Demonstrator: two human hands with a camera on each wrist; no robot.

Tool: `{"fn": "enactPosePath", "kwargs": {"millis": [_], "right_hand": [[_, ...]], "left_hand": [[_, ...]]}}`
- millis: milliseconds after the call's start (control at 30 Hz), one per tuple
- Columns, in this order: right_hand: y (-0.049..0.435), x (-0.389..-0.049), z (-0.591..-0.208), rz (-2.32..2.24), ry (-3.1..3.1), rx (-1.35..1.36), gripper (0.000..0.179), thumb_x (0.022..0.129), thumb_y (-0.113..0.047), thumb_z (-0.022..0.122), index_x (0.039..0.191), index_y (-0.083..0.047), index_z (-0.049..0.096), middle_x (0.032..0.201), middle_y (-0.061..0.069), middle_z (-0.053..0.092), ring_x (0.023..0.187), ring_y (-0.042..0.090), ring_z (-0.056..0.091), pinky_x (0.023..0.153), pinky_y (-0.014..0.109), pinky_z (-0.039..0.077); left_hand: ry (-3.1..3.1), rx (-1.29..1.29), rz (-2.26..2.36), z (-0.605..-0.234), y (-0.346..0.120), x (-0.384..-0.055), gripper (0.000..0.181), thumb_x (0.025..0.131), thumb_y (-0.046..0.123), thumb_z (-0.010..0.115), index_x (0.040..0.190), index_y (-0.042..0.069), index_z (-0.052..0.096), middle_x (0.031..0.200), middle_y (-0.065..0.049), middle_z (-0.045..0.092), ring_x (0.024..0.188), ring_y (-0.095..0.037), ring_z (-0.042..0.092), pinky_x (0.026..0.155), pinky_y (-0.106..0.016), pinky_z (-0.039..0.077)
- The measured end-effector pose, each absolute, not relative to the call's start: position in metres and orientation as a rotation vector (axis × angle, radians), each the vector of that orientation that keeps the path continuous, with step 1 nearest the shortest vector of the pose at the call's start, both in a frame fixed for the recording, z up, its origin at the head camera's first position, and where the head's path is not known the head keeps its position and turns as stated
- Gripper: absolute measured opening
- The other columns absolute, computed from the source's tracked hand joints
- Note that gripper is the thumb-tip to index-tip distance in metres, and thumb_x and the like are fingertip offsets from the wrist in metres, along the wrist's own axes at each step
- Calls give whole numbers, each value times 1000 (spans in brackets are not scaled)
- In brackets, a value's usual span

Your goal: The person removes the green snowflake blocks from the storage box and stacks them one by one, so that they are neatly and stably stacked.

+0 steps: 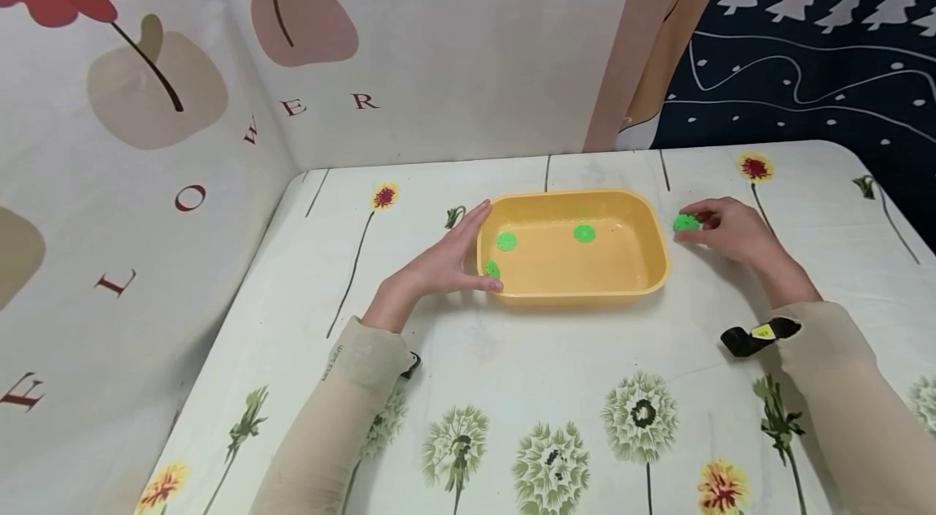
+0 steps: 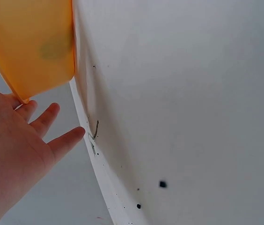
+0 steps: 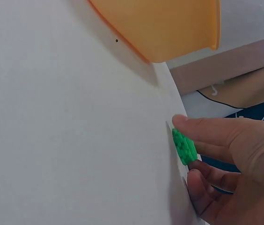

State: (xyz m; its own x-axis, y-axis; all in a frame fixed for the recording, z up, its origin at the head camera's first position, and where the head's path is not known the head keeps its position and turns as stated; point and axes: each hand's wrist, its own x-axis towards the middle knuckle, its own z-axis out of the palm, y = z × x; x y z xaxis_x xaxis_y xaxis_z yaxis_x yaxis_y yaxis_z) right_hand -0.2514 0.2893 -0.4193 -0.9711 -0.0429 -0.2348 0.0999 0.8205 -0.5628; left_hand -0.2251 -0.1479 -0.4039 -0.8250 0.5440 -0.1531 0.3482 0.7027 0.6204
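The right hand (image 1: 734, 229) is pinching a green disc (image 1: 686, 222) just beyond the right end of the yellow tub (image 1: 563, 270) on the bench (image 1: 556, 361); from that grip, the tub is lying to the left, its long axis running crosswise, with the right hand nearer this end. The left hand (image 1: 442, 265) is spanning the opposite end, fingers extended and thumb spread over the rim. The head view is showing three more discs (image 1: 584, 233) inside; the left wrist view is giving just a dim green patch (image 2: 55, 47) through the wall, while the right wrist view is revealing the held disc's edge.
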Motion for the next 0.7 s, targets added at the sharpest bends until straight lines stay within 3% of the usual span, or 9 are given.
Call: {"fn": "enactPosePath", "kwargs": {"millis": [233, 700], "right_hand": [[288, -252, -423, -862, 2784, 55, 51, 93, -26, 71, 134, 0, 55, 120, 25, 49, 101, 38, 43, 72, 31, 43], [285, -251, -423, -903, 2774, 100, 53, 93, -23, 71, 137, 0, 51, 122, 26, 48, 103, 38, 43, 78, 35, 44]], "left_hand": [[2588, 706, 844, -404, -148, -225, 123, 78, 46, 83, 162, 22, -4, 169, 9, -9, 158, -20, 0, 126, -49, 19], [2585, 710, 853, -404, -149, -225, 122, 79, 45, 83, 162, 22, -4, 169, 8, -9, 158, -21, 1, 126, -50, 19]]}}
